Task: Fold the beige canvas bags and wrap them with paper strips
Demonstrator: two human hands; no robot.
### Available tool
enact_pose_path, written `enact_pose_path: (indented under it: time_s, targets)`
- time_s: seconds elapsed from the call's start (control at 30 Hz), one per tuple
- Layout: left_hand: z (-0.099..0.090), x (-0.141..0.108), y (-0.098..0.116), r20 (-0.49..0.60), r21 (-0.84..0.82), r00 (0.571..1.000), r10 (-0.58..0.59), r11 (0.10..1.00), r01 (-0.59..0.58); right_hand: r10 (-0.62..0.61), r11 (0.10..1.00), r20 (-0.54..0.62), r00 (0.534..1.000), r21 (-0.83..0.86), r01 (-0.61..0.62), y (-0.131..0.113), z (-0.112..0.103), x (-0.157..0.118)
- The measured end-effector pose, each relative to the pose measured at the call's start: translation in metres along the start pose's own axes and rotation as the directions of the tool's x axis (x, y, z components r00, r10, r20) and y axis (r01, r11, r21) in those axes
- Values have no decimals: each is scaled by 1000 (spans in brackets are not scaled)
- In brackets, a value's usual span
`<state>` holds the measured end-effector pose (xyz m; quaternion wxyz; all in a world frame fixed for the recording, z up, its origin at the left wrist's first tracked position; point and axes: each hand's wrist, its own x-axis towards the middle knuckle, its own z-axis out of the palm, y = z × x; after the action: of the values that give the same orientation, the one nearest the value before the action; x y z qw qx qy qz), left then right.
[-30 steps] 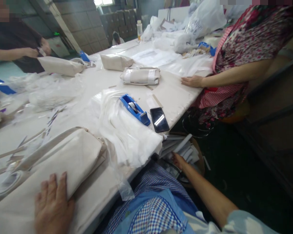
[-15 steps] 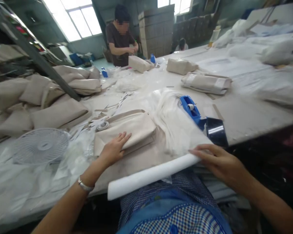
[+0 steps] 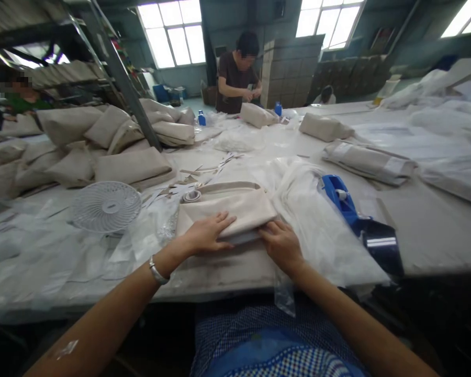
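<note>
A beige bag lies flat on the table in front of me, its strap along the far edge with a coiled end at the left. My left hand rests on the bag's near side, fingers spread and thumb out. At the near right corner, my right hand has its fingers curled on the bag's edge; the fingertips are partly hidden. A strip of pale material shows under the bag's near edge. Right of it lie white translucent sheets and a blue tape dispenser.
A white round fan stands at the left among clear plastic bags. Behind it, beige bags are heaped beside a slanted metal post. More wrapped bags lie at the right. Across the table a person works with both hands.
My right hand has left the white roll and moved left to the bag's corner. The roll no longer shows at the table edge. My left hand stays on the bag; the view has shifted.
</note>
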<state>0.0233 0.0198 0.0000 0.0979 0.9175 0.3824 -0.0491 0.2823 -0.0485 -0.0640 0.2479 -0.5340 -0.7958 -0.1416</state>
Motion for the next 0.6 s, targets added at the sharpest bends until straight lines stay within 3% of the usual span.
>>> enact_pose_path:
  time_s: [0.23,0.4,0.6]
  targets:
    - [39,-4,10,-249,144,968,-27,987,64,4,998,-63,998,66,0,15,9,-11]
    - [53,-2,17,-384,163,922,-37,981,108,66,995,-127,990,89,-55,30,13,-15]
    - [66,0,18,-448,218,894,-12,968,122,102,966,-242,965,255,-38,21,-9,-15]
